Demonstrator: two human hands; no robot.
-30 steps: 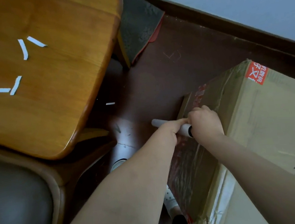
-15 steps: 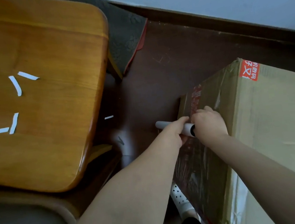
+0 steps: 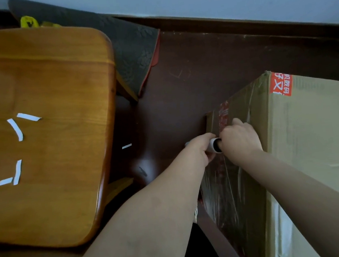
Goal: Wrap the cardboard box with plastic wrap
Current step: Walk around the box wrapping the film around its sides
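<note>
- The left hand (image 3: pixel 201 149) is curled closed around the white tube of a plastic wrap roll (image 3: pixel 214 147), its fingers wrapped over the tube just beside the open dark end.
- The right hand (image 3: pixel 239 139) meets that open end, a finger seemingly pushed into the core; its other fingers rest against the box side. Whether it truly grips the roll cannot be told.
- The roll lies roughly level between the two hands, pressed against the side of the big brown cardboard box (image 3: pixel 314 143) near its upper part; a short white tip of it shows past the left hand.
- Below both hands the box side is covered with glossy clear plastic film (image 3: pixel 225 196), wrinkled and catching light, over red printing.
- To the right of the right hand is the box's top face, with a red label (image 3: pixel 280 84) at its far corner and dark printed characters at the near edge.
- The box stands on a dark reddish-brown floor (image 3: pixel 200 72), which stretches beyond the hands to a dark baseboard and a pale wall.
- Left of the left hand, a small white paper strip (image 3: pixel 126 146) lies on the floor.
- Farther left is an orange-brown wooden surface (image 3: pixel 53 78) with rounded corners, carrying several short white paper strips (image 3: pixel 16 130).
- Beyond that surface's far corner a dark textured mat with a red edge (image 3: pixel 137 54) leans at the wall.
</note>
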